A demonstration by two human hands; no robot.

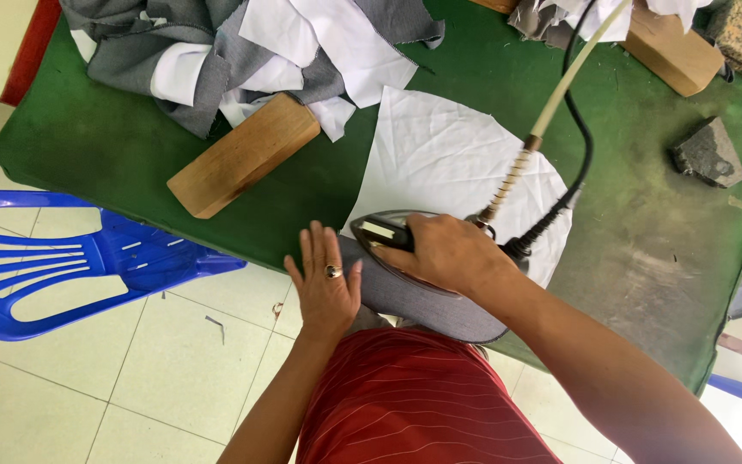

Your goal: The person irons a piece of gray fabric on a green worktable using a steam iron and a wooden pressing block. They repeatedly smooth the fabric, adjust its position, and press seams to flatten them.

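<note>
**Head view: ironing grey cloth at the edge of a green tabletop**

Head camera is looking down on a green tabletop that is filling most of the scene. A blue plastic chair is standing on the tiled floor just beside its near edge. A heap of grey and white cloth pieces is lying at the far side, touching a wooden block. A white cloth piece is spreading out in the middle, and a grey cloth piece is lying at the near edge, overlapping it. The right hand is gripping the iron, fingers clamped around its handle, and the iron is sitting on the grey cloth piece. The left hand is pressing flat on the same piece just beside the iron, fingers apart and wearing a ring. A dark stone is resting well apart to the right.
</note>
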